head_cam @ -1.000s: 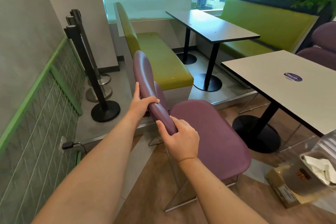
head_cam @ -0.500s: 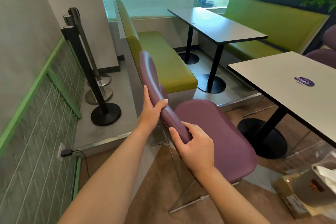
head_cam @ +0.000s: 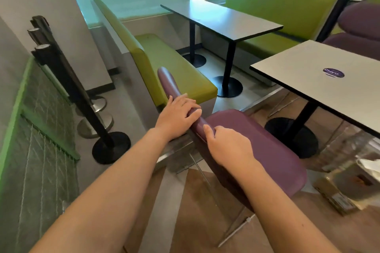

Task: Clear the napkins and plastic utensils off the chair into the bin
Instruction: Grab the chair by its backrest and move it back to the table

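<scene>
Both hands grip the chair (head_cam: 265,150) backrest: left hand (head_cam: 176,115) at 11 o'clock of right hand (head_cam: 228,146); bin (head_cam: 349,183) lies toward 3 o'clock, nearer the right.

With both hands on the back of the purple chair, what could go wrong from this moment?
1. The left hand and right hand grip the purple chair backrest; pushed right, its seat may strike the white table pedestal.
2. The clear bin on the floor stands close beside the seat's right edge; swinging the chair might knock it and the cardboard box below it.
</scene>
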Tool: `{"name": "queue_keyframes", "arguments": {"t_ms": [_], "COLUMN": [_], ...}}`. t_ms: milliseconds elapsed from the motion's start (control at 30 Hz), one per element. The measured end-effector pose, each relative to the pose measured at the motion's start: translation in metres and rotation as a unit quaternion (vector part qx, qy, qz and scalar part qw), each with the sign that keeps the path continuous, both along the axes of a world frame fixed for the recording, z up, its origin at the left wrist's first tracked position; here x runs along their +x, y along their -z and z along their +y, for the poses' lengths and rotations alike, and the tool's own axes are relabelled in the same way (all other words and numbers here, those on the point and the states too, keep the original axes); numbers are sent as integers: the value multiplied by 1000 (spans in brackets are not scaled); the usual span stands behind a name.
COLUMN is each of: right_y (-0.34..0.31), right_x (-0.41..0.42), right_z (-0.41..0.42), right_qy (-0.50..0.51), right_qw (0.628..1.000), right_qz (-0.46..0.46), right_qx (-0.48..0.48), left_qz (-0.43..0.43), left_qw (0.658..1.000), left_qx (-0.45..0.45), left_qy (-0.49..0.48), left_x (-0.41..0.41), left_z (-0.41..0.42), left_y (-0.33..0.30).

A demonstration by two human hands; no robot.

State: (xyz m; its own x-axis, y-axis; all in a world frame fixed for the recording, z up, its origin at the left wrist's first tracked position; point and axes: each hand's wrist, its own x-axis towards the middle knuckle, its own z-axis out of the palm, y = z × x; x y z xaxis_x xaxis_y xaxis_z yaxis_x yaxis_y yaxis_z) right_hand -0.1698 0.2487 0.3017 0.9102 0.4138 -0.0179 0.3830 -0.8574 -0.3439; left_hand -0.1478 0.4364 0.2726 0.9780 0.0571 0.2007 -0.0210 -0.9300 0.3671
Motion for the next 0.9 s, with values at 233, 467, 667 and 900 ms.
{"name": "queue_keyframes", "arguments": {"t_ms": [233,467,667,900], "right_y": [2,6,3,0], "right_x": [28,51,75,85], "right_z": [62,93,118,126], "right_qy": [-16,15,37,149], "right_qw": [997,995,993,973], "right_qz": [-23,-20,41,167], "right_qx": [-76,-99,-100,-55], "left_qz": [-15,-7,174,253], "left_qw": [990,988,961,889], "left_qx": [101,94,124,233], "left_qy": [97,120,173,301], "left_x": [64,118,157,171], "left_z": [60,100,103,101], "left_y": [-11,-10,-24,-20]}}
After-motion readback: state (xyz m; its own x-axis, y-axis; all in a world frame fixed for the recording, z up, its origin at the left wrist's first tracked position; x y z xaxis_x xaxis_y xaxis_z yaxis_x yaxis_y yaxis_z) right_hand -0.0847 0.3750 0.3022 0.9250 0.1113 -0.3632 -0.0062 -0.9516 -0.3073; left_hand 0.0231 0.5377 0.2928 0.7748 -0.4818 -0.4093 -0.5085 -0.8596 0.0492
